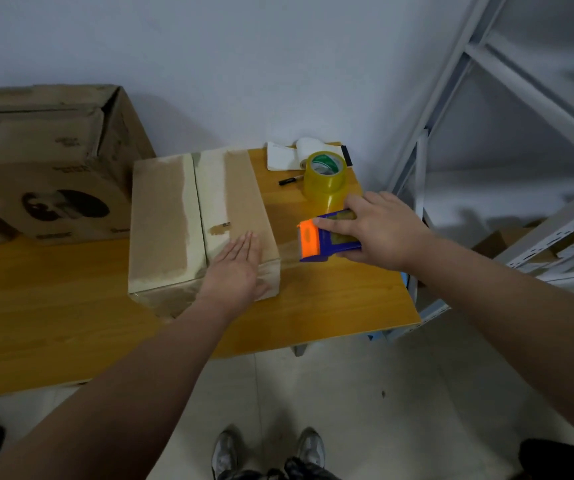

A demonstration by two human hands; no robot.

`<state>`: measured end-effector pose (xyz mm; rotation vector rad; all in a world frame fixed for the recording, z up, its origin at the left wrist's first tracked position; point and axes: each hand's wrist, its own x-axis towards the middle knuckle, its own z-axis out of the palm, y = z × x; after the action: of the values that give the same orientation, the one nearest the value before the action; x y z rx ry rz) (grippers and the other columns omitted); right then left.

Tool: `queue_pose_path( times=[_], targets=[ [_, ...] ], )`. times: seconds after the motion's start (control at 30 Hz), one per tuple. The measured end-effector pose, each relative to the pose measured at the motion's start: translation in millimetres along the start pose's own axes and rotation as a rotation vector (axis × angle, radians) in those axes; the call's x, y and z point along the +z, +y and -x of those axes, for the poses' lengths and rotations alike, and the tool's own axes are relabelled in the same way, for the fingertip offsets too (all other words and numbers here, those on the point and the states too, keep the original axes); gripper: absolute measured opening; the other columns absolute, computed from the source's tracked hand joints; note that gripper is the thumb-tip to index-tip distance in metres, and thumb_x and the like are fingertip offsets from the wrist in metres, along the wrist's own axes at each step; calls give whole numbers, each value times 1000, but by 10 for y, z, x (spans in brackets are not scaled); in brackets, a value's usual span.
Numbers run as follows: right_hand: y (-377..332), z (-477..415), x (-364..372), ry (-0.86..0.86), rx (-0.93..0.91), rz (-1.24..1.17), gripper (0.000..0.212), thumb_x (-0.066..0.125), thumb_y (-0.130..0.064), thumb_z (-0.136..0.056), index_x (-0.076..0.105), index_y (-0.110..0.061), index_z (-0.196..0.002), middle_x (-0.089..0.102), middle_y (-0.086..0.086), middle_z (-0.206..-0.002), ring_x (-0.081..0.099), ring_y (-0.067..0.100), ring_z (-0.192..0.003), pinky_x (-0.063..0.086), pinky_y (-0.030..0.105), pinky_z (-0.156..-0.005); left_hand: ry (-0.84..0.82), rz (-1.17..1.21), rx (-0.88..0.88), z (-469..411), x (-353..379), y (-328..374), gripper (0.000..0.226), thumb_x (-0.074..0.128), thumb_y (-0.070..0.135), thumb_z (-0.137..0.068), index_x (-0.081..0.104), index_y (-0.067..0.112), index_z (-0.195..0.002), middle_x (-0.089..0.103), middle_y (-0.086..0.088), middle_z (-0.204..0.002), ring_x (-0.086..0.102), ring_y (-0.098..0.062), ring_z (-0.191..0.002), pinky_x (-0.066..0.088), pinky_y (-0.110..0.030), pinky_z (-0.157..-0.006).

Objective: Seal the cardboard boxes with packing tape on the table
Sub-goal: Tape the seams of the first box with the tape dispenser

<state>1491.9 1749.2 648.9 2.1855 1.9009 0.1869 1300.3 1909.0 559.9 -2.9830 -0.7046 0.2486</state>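
A closed cardboard box (174, 216) lies on the wooden table (330, 306), its two top flaps meeting along a lengthwise seam with pale tape strips on it. My left hand (238, 268) presses flat on the box's near right corner, fingers straight. My right hand (379, 230) grips a blue tape dispenser (327, 237) with an orange front, just right of the box. A clear strip of tape stretches from the dispenser to the box's right edge.
A yellowish tape roll (325, 178), a black marker (290, 180) and a white label roll (296, 154) lie at the table's back right. A large open cardboard box (46, 161) stands at left. Grey metal shelving (503, 150) rises at right. My shoes (268, 452) show below.
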Motion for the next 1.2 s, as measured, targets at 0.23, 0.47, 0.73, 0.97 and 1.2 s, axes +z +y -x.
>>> queue_pose_path(
  times=[0.23, 0.47, 0.73, 0.97, 1.2],
  targets=[
    [61, -114, 210, -89, -20, -23, 68, 46, -56, -92, 14, -42, -149, 42, 6, -132, 43, 25, -118, 33, 38, -99, -1, 2, -13, 26, 36, 106, 76, 32, 55, -96, -17, 28, -148, -8, -19, -157, -2, -26, -146, -9, -34, -113],
    [71, -198, 383, -73, -41, -38, 68, 47, -57, -91, 14, -43, -149, 42, 5, -131, 43, 25, -118, 34, 37, -97, 49, -11, -82, -51, -25, 319, 73, 31, 49, -98, -4, 13, -151, -5, -15, -158, -3, -26, -146, -7, -39, -116],
    [382, -73, 413, 13, -129, -198, 74, 58, -53, -84, 23, -41, -148, 49, 13, -123, 51, 30, -107, 44, 44, -90, 101, -38, -30, -201, 81, 376, 54, 22, 23, -104, -4, 11, -150, -5, -8, -159, -2, -19, -146, -6, -33, -115],
    [629, 106, 444, 147, -212, -105, 74, 69, -48, -73, 40, -29, -138, 58, 16, -102, 60, 30, -83, 49, 38, -66, 124, -69, -13, -219, 123, 390, 55, 24, 17, -104, -6, 9, -150, -7, -9, -159, -3, -20, -146, -10, -31, -112],
    [435, 311, 507, 114, -221, -92, 73, 78, -46, -70, 51, -30, -136, 59, 11, -99, 59, 26, -79, 48, 36, -66, 199, -106, 176, -22, 237, 300, 51, 30, 18, -104, 11, 8, -150, 5, -11, -158, 8, -23, -146, -8, -32, -111]
  ],
)
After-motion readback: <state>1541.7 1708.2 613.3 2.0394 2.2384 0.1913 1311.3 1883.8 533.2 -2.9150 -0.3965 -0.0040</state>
